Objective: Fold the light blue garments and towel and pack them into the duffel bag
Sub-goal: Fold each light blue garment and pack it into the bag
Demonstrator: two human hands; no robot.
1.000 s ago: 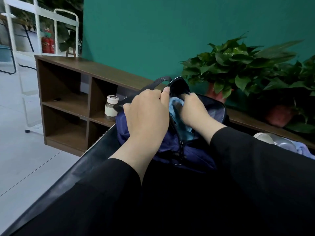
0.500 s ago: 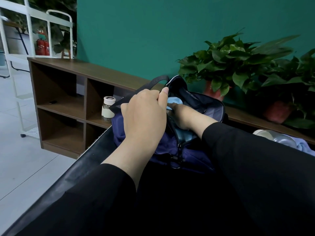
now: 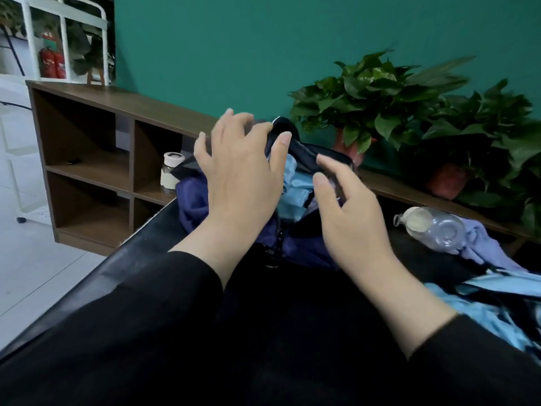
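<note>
Head view: navy duffel bag [image 3: 199,203] on a black padded surface [image 3: 140,247], mouth open toward the teal wall [image 3: 205,54]. Light blue garment [image 3: 295,186] bunched inside the opening, showing between the two hands. Left hand [image 3: 243,177] over the bag's left side, fingers spread and straight, thumb tip at the dark rim of the opening; gripping nothing, as far as can be seen. Right hand [image 3: 348,212] just right of the opening, fingers relaxed and slightly parted, thumb and forefinger pointing toward the bag's edge; contact with the fabric not clear because of blur. Black sleeves on both forearms. Zipper pull [image 3: 275,253] hanging at the near end of the bag. More light blue fabric [image 3: 474,306] lying on the surface at the right, well apart from the bag, with a pale lavender cloth [image 3: 486,244] beyond it. Clear plastic bottle [image 3: 430,227] on its side, touching the lavender cloth. Behind the surface, a brown wooden shelf unit [image 3: 87,159] with a small white-capped jar [image 3: 171,171] in one compartment. Potted green plants [image 3: 380,95] on the shelf top, at right. Red fire extinguishers [image 3: 52,64] far back at the left.
</note>
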